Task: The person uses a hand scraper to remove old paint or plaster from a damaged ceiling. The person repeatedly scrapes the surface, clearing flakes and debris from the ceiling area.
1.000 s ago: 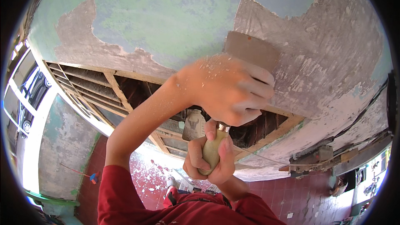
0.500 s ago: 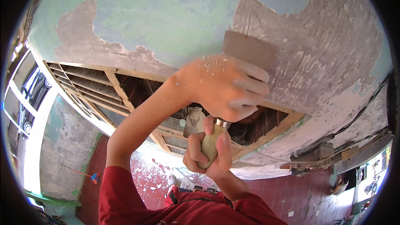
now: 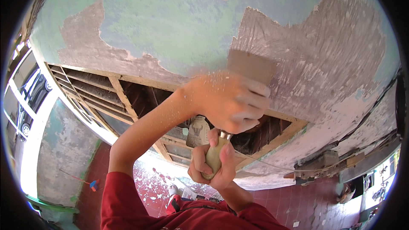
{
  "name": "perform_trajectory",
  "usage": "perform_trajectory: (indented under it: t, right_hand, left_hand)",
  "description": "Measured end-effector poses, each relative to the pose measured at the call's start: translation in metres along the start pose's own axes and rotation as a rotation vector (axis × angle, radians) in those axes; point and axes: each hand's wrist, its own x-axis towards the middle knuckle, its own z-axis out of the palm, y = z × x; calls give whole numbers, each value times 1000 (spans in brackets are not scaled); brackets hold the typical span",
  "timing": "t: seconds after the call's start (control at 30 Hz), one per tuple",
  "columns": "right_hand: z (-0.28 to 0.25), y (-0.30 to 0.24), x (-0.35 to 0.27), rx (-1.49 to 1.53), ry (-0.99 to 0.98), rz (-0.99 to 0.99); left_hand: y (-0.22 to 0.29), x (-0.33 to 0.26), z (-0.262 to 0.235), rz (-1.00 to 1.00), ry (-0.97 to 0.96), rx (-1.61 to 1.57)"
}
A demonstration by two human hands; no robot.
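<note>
I had both hands on the scraper [image 3: 238, 89]: my right hand [image 3: 213, 164] was clenched around its pale wooden handle low down, and my left hand [image 3: 232, 102] was pressed over the neck of the tool, fingers [image 3: 255, 100] spread flat against the back of the wide metal blade, which lay against the ceiling [image 3: 170, 21] directly above me. That ceiling filled most of my view, a broad plastered surface with a faded green and blue coat over the left and middle. To the right of the blade the paint was gone, leaving a big bare patch [image 3: 324, 59] of grey-brown plaster with scrape marks and ragged edges; a smaller bare patch [image 3: 85, 51] sat far off to the left. Just below my hands a long opening [image 3: 140, 98] in the ceiling exposed wooden battens and dark space behind them. Down the left rim ran a white window frame [image 3: 25, 102] beside a stained, flaking wall [image 3: 64, 145]. Well beneath me lay a red tiled floor [image 3: 298, 208], littered with pale paint flakes [image 3: 153, 185] near the middle. My red sleeves [image 3: 128, 208] came in from the lower edge, and fine white dust speckled my left forearm [image 3: 145, 132] and the back of that hand.
</note>
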Motion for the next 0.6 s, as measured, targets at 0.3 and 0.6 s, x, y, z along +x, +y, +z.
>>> perform_trajectory:
  t: [0.3, 0.6]
  right_hand:
    - [9, -14, 25, 33, -70, -29]
    - [11, -10, 16, 119, 20, -81]
  left_hand:
    - [-25, 18, -25, 70, -74, -25]
    - [-20, 17, -18, 61, -58, -60]
